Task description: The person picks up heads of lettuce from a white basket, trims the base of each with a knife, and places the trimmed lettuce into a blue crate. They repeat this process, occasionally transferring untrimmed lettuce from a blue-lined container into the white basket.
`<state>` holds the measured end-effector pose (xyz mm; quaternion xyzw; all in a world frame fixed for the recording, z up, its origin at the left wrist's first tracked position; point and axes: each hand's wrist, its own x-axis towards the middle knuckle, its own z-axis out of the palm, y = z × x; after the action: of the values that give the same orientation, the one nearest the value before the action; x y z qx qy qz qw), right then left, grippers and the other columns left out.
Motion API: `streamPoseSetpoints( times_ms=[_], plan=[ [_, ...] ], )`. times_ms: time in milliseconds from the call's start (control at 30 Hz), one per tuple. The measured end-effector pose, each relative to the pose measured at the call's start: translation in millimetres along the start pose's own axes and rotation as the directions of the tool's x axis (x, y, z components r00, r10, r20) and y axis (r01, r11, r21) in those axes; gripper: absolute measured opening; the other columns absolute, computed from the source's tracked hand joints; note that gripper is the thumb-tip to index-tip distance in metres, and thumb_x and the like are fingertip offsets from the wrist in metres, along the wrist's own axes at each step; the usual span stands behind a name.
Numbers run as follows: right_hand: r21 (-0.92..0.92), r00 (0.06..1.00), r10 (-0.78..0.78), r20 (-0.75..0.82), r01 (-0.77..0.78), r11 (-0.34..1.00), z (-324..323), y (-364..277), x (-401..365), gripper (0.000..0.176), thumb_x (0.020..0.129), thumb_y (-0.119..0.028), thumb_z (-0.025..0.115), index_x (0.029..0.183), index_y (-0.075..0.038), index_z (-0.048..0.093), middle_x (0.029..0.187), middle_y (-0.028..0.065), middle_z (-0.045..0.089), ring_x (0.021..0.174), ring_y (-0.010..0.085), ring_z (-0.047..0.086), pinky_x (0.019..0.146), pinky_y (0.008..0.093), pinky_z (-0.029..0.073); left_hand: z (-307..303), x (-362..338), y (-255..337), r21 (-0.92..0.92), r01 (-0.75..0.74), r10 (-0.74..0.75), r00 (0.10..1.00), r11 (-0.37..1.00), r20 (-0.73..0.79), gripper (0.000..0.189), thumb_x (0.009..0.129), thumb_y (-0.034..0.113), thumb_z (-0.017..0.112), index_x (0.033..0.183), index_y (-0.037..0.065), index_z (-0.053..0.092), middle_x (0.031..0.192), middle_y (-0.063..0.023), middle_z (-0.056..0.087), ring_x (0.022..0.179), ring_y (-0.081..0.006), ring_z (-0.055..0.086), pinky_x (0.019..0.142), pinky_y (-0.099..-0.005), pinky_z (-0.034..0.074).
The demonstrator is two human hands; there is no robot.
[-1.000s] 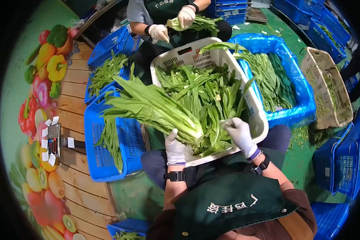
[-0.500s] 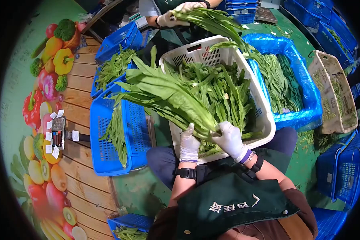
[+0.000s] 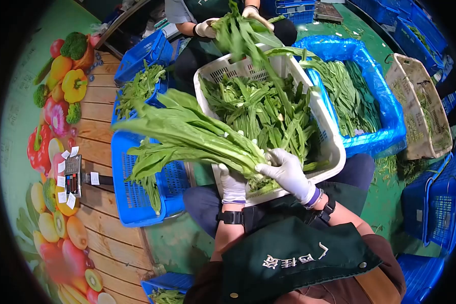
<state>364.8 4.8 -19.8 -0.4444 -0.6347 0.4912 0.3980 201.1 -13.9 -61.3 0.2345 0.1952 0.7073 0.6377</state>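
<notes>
A bunch of long-leaf lettuce is held over the near left side of a white crate, its leaves pointing left. My gloved left hand is closed around the underside of the stems, its fingers mostly hidden behind them. At the cut ends, my gloved right hand grips the stems, with thumb and fingers pressed together. More loose lettuce fills the crate, which stands between my knees.
Across the crate, another person's gloved hands hold a bunch of greens. To the right stand a blue-lined crate of stacked greens and a beige crate. Left are blue crates, a slatted wooden surface and a scale display.
My bunch has swung lower and to the left, its leaves fanning out. The other person's greens have moved from pointing right to hanging over the crate's far edge.
</notes>
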Motion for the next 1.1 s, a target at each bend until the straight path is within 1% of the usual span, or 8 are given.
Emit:
streamPoseSetpoints(
  times_ms=[100, 567, 700, 767, 833, 967, 1033, 1100],
  plan=[
    [-0.312, 0.988, -0.132, -0.077, 0.102, 0.945, 10, 7, 4, 0.04, 0.064, -0.028, 0.082, 0.089, -0.006, 0.06, 0.077, 0.0119, 0.058, 0.068, 0.0272, 0.061, 0.062, 0.0349, 0.049, -5, -2, -3, -0.072, 0.094, -0.1, 0.992, 0.993, -0.079, 0.094, 0.07, 0.061, 0.068, 0.14, 0.008, 0.032, 0.14, -0.0112, 0.039, 0.126, -0.0357, 0.039, 0.105, -0.0515, 0.034],
    [-0.27, 0.943, -0.319, 0.093, 0.332, 0.904, 13, 42, -1, 0.024, 0.068, -0.005, 0.074, 0.084, -0.003, 0.056, 0.077, 0.014, 0.057, 0.068, 0.0318, 0.06, 0.061, 0.0353, 0.049, 0, 3, -9, -0.071, 0.152, -0.163, 0.97, 0.986, -0.179, 0.106, 0.064, 0.066, 0.069, 0.14, 0.003, 0.029, 0.138, -0.0134, 0.04, 0.126, -0.0368, 0.038, 0.109, -0.0515, 0.029],
    [-0.249, 0.951, -0.286, -0.119, 0.251, 0.936, 17, 40, -3, 0.02, 0.07, -0.005, 0.071, 0.084, -0.003, 0.057, 0.07, 0.0118, 0.055, 0.059, 0.0238, 0.057, 0.056, 0.0329, 0.047, 1, 6, -16, -0.155, 0.14, -0.17, 0.966, 0.978, -0.195, 0.093, 0.076, 0.067, 0.057, 0.141, 0.006, 0.029, 0.14, -0.0151, 0.037, 0.128, -0.0339, 0.037, 0.11, -0.052, 0.026],
    [-0.181, 0.937, -0.226, -0.268, 0.181, 0.967, 16, 29, -3, 0.018, 0.072, -0.009, 0.071, 0.082, -0.002, 0.056, 0.07, 0.0135, 0.057, 0.059, 0.0256, 0.058, 0.056, 0.0327, 0.047, 0, 11, -22, -0.176, 0.116, -0.151, 0.968, 0.977, -0.201, 0.082, 0.082, 0.064, 0.053, 0.139, 0.008, 0.034, 0.138, -0.0134, 0.04, 0.127, -0.0338, 0.038, 0.109, -0.0508, 0.028],
    [0.208, 0.947, 0.188, -0.262, -0.135, 0.969, 17, 23, 0, 0.015, 0.078, -0.008, 0.067, 0.082, 0.001, 0.056, 0.067, 0.0085, 0.06, 0.051, 0.0127, 0.052, 0.049, 0.0268, 0.043, -1, 14, -29, -0.213, 0.011, -0.089, 0.929, 0.977, -0.36, 0.077, 0.083, 0.063, 0.053, 0.136, 0.01, 0.04, 0.137, -0.0109, 0.043, 0.125, -0.0337, 0.039, 0.108, -0.0485, 0.029],
    [0.814, 0.84, 0.514, -0.176, -0.169, 0.555, 2, 18, 12, 0.008, 0.083, -0.008, 0.056, 0.082, -0.001, 0.057, 0.063, 0.0034, 0.056, 0.044, 0.0107, 0.051, 0.042, 0.0218, 0.04, -4, 18, -26, -0.438, 0.026, -0.122, 0.974, 0.899, -0.193, 0.074, 0.084, 0.06, 0.054, 0.136, 0.008, 0.04, 0.136, -0.0102, 0.044, 0.123, -0.0369, 0.041, 0.106, -0.0529, 0.03],
    [0.712, 0.882, 0.469, -0.044, -0.302, 0.634, -15, 11, 15, 0.012, 0.082, -0.012, 0.063, 0.08, -0.002, 0.057, 0.065, 0.0015, 0.057, 0.048, 0.0105, 0.054, 0.044, 0.0216, 0.041, -7, 17, -22, -0.403, 0.024, -0.119, 0.97, 0.915, -0.212, 0.078, 0.082, 0.061, 0.055, 0.138, 0.008, 0.038, 0.138, -0.0101, 0.042, 0.125, -0.0366, 0.04, 0.107, -0.0532, 0.028],
    [0.29, 0.942, 0.334, -0.033, -0.311, 0.905, -13, 1, 10, 0.023, 0.077, -0.018, 0.075, 0.081, -0.002, 0.058, 0.064, 0.0022, 0.057, 0.054, 0.0116, 0.057, 0.047, 0.0251, 0.044, -13, 16, -21, -0.281, 0.005, -0.078, 0.966, 0.96, -0.248, 0.083, 0.081, 0.06, 0.056, 0.14, 0.006, 0.033, 0.139, -0.0115, 0.04, 0.127, -0.036, 0.038, 0.108, -0.0533, 0.027]
  ],
)
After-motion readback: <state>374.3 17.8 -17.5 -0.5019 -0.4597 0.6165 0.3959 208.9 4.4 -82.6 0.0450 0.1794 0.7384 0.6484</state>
